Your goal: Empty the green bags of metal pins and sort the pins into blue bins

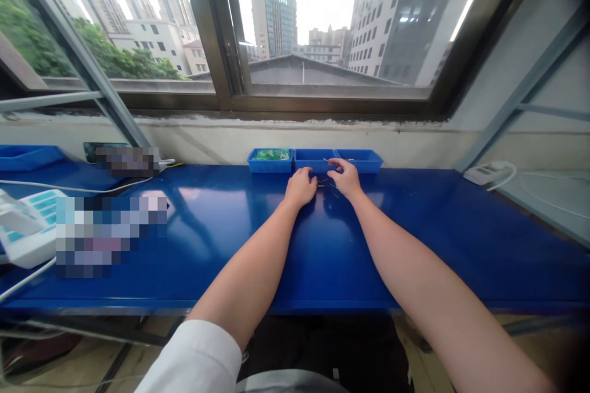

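My left hand (300, 188) rests low over the blue tabletop, fingers curled and thumb tip near several thin, slender pieces (325, 183) lying on the table between my hands. What its fingertips hold, if anything, is too small to make out. Just in front of the right-hand blue bin (373, 163), my right hand (345, 179) has its fingers bent toward the thumb. A thin pale sliver (326, 160) shows by its fingertips; its kind cannot be told. The middle blue bin (304, 163) lies behind both hands. Green packets (273, 155) fill the left blue bin (270, 166).
The blue table (221, 258) runs below a window. At left are a white device with blue strips (43, 212), blurred-out items (110, 236), a blue tray (30, 158) and cables. A white power strip (489, 172) lies at right near a grey metal frame (502, 110).
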`<state>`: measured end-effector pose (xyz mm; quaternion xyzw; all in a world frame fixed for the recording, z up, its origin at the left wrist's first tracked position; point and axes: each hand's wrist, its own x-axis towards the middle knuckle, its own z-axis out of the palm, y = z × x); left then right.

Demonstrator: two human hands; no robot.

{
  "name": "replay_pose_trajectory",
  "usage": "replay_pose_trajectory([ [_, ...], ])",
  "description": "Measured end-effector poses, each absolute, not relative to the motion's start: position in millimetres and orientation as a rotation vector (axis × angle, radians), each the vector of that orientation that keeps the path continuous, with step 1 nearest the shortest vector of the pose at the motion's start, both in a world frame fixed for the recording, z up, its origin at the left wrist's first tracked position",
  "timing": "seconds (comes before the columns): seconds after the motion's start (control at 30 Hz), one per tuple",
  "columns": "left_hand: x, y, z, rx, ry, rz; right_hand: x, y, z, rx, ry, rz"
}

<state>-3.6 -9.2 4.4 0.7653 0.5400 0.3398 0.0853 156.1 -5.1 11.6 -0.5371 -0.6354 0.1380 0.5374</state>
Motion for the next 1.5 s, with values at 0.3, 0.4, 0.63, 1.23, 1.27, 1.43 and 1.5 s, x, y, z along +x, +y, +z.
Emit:
replay_pose_trajectory([
  [0.3, -3, -10, 5, 2.293, 1.603, 0.984, 154, -5, 11, -1.512, -1.649, 0.095],
  [0.4, -3, -9, 4, 2.299, 1.613, 0.984, 152, -4, 10, -1.580, -1.669, 0.079],
  [0.63, -4, -10, 4, 2.331, 1.660, 0.896, 153, -3, 8, -1.622, -1.723, 0.049],
  [1.23, 0, -14, 6, 2.356, 1.820, 0.460, 150, -24, 34, -2.164, -1.926, 0.237],
  [1.27, 0, -14, 6, 2.358, 1.820, 0.451, 149, -24, 33, -2.138, -1.961, 0.225],
  [1.43, -1, -13, 8, 2.383, 1.806, 0.475, 145, -23, 26, -1.950, -2.096, 0.202],
  [1.5, -2, -14, 9, 2.390, 1.794, 0.485, 145, -21, 22, -1.873, -2.141, 0.170],
])
